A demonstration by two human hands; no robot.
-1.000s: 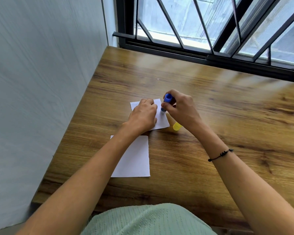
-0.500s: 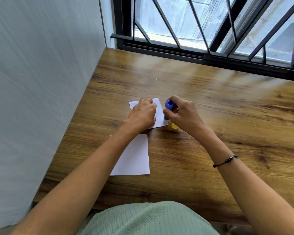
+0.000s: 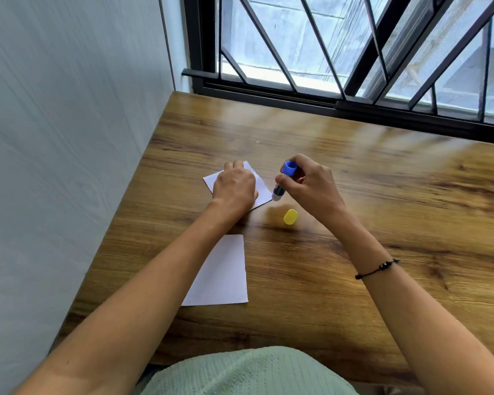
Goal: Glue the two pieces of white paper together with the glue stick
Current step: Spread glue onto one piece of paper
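Observation:
Two white papers lie on the wooden table (image 3: pixel 354 195). My left hand (image 3: pixel 234 189) presses flat on the far paper (image 3: pixel 261 189), fingers curled, covering most of it. My right hand (image 3: pixel 308 186) grips the blue glue stick (image 3: pixel 283 181) upright, its white tip touching the paper's right corner. The glue stick's yellow cap (image 3: pixel 290 217) lies on the table just below my right hand. The near paper (image 3: pixel 223 275) lies flat toward me, partly under my left forearm.
A grey wall (image 3: pixel 69 138) runs along the table's left edge. A black-framed barred window (image 3: pixel 354 52) stands behind the far edge. Bare wood stretches to the right of my hands. My green-clothed lap (image 3: pixel 246 372) meets the near edge.
The far paper has turned so it sits at an angle. My right hand with the glue stick has shifted to the paper's right corner, uncovering the yellow cap.

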